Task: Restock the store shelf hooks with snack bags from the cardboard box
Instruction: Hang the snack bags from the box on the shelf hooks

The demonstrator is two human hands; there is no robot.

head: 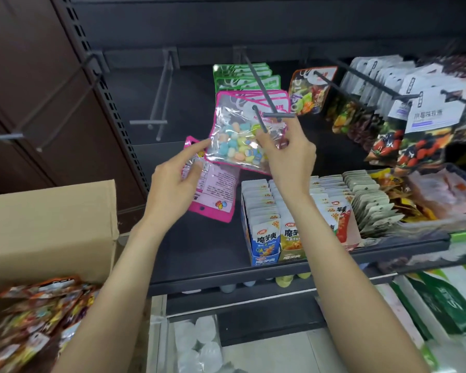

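Observation:
A pink-edged candy bag with pastel sweets hangs on a grey shelf hook, with more pink bags behind it. My right hand pinches the lower right part of this bag, just under the hook's tip. My left hand grips a second pink bag, held upside down with its printed back facing me, and its forefinger touches the hanging bag's left edge. The cardboard box stands at the lower left with several orange snack bags inside.
Two bare hooks jut out left of the pink bags. Green bags hang behind, and fruit snack bags fill the hooks to the right. On the dark shelf below stand boxes of small packets.

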